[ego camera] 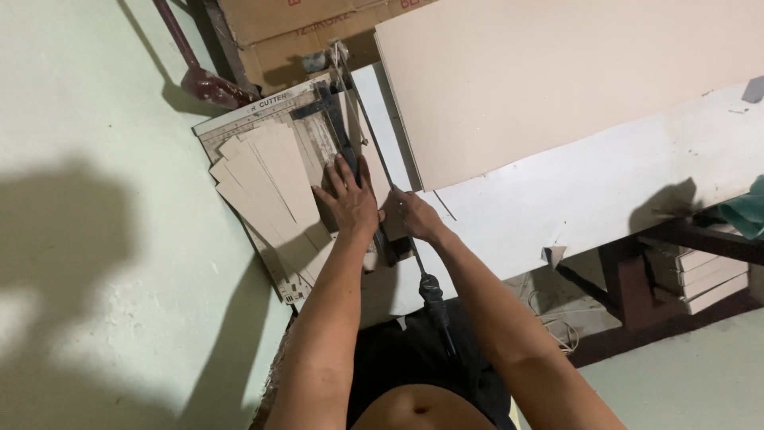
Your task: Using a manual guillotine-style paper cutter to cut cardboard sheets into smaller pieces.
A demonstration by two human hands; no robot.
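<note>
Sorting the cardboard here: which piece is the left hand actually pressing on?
The left hand presses the strip under the cutter's clamp bar, beside the blade; the fanned cut strips lie loose, left of it.

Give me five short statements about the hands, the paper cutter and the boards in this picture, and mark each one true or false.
1. The left hand lies flat, palm down, on the paper cutter. True.
2. The right hand is lifted high, away from the cutter. False: it is down at the cutter's blade arm, beside the left hand.
3. Cut tan strips lie fanned out on the cutter, to the left of the left hand. True.
4. The blade arm's black handle points away from the person. False: it points toward the person's body.
5. The large tan board rests on the white table, to the right of the cutter. True.
</note>
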